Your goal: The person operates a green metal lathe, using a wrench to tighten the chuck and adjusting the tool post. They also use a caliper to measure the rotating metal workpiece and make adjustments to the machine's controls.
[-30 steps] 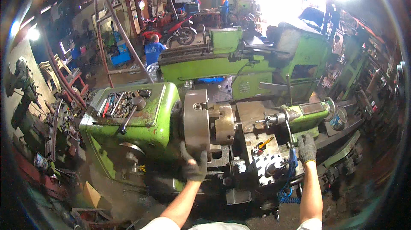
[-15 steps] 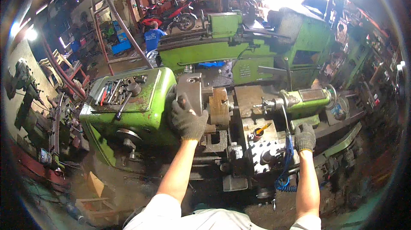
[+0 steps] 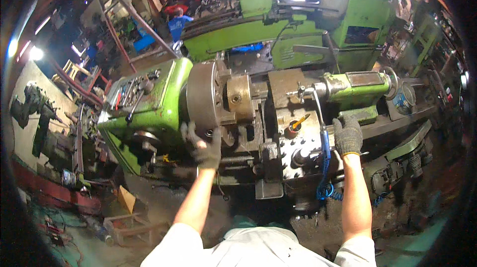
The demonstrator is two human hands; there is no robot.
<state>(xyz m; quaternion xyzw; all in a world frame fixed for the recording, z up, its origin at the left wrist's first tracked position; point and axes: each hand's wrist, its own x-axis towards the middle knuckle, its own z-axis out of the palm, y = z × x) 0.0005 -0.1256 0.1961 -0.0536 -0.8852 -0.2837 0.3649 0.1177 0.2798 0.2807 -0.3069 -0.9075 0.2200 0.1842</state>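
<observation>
My left hand point(image 3: 204, 150), in a dark glove with some bare skin showing, is at the lower front edge of the large round lathe chuck point(image 3: 201, 100). Its fingers are spread and grip nothing; whether they touch the metal is hard to tell. Held in the chuck jaws is a thick brass-coloured cylindrical workpiece point(image 3: 240, 99) with a hole in its side. My gloved right hand point(image 3: 348, 136) lies against the base of the green tailstock point(image 3: 358, 85), fingers extended. To its left, a blue air hose with a nozzle point(image 3: 325, 147) hangs beside the tool post point(image 3: 301, 156).
Hand tools point(image 3: 133, 93) lie on the green headstock point(image 3: 171, 85). A small pot with a yellow-handled brush point(image 3: 297, 124) stands on the carriage. Behind is another green lathe point(image 3: 248, 43), with a person in blue point(image 3: 177, 24) beyond it. A metal frame point(image 3: 131, 13) rises at the left.
My left hand has moved down from the chuck's face to its lower edge, and the chuck has turned. The view has tilted downward. My right hand stays by the tailstock base.
</observation>
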